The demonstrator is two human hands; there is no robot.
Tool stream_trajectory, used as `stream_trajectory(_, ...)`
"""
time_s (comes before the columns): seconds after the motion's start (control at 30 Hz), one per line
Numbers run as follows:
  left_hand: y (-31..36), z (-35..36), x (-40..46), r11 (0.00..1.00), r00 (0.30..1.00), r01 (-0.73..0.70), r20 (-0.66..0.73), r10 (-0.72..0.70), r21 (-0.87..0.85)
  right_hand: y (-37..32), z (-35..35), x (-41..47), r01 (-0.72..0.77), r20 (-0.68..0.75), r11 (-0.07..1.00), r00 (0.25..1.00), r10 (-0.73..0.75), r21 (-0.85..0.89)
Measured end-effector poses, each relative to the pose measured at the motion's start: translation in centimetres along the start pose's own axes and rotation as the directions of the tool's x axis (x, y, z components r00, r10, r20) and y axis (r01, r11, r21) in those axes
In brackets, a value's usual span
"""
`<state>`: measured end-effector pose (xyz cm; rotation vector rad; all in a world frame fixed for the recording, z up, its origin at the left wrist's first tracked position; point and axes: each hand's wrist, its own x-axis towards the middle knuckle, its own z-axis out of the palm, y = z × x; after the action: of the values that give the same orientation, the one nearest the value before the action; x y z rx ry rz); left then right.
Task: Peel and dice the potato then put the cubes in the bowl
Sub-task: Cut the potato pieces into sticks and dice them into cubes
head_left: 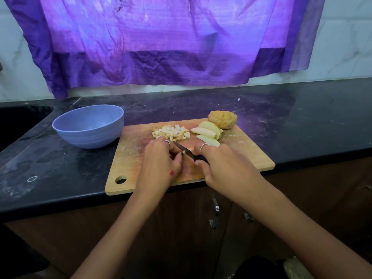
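Purple cloth [161,47] hanging above black countertop [302,117].

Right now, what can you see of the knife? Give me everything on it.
The knife is small, with a slim, pointed metal blade and a black handle. It lies slanted over the wooden cutting board, tip pointing up-left toward the pile of potato cubes. The right hand grips the handle. The left hand holds a small piece against the blade's middle; the piece is mostly hidden.
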<state>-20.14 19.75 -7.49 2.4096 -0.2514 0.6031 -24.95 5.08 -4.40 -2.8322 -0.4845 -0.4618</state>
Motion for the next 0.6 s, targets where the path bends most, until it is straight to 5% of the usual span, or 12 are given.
stream_trajectory(0.6, 0.8, -1.1, -0.9, 0.997, 0.997, 0.08, -0.001, -0.08, 0.015, -0.3, -1.6, -2.9, 0.018, -0.028, 0.997, 0.999, -0.016, 0.08)
